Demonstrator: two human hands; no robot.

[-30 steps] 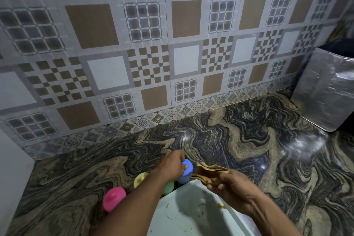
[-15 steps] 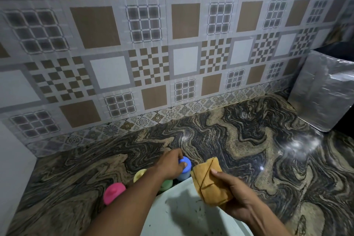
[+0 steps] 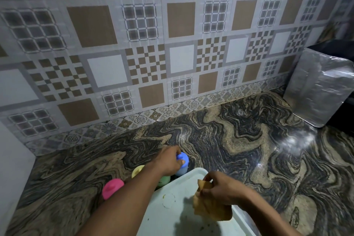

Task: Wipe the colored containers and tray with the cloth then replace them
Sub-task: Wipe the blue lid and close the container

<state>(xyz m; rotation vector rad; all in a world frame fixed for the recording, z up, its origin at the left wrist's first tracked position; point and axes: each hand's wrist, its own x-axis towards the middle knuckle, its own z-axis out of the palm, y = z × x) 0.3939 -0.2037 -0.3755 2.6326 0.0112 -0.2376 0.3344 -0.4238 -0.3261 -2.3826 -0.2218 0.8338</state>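
My left hand [image 3: 168,161] grips the lid of a blue container [image 3: 183,165] standing on the marbled counter just beyond a white tray [image 3: 172,216]. A green container [image 3: 164,181] is partly hidden under my left forearm. A yellow container [image 3: 137,171] and a pink container [image 3: 112,188] stand to the left of it. My right hand [image 3: 222,188] holds a folded tan cloth [image 3: 208,209] over the tray's right side. The tray shows a faint ring mark and small food specks.
A foil-wrapped block [image 3: 318,88] leans at the back right corner of the counter. The patterned tile wall [image 3: 172,53] runs along the back. A pale vertical panel [image 3: 11,168] borders the counter on the left.
My right hand with the cloth has come down from beside the blue container onto the tray. My left hand stays on the blue lid.
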